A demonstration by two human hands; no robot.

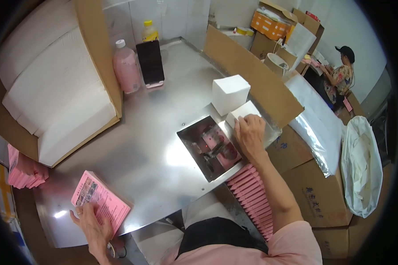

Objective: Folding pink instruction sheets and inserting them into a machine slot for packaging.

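At the lower left, my left hand (93, 226) lies on the near end of a pink printed stack of flat packets (102, 196), its fingers spread apart. Across the metal table, my right hand (252, 132) is closed over the near edge of a white block of folded paper (245, 111); its fingertips bend over the top, and the thumb is hard to see. Just behind stands a second white paper block (231, 93). Left of my right hand, a rectangular opening (210, 148) in the tabletop shows metal machine parts with a small red light.
A large carton of white paper stacks (59, 95) borders the left. Behind stand a pink bottle (126, 68) and a dark phone (150, 64). A cardboard flap (252, 73) edges the right. Pink packets (252, 201) line up below the table. Another person (340, 75) sits far right.
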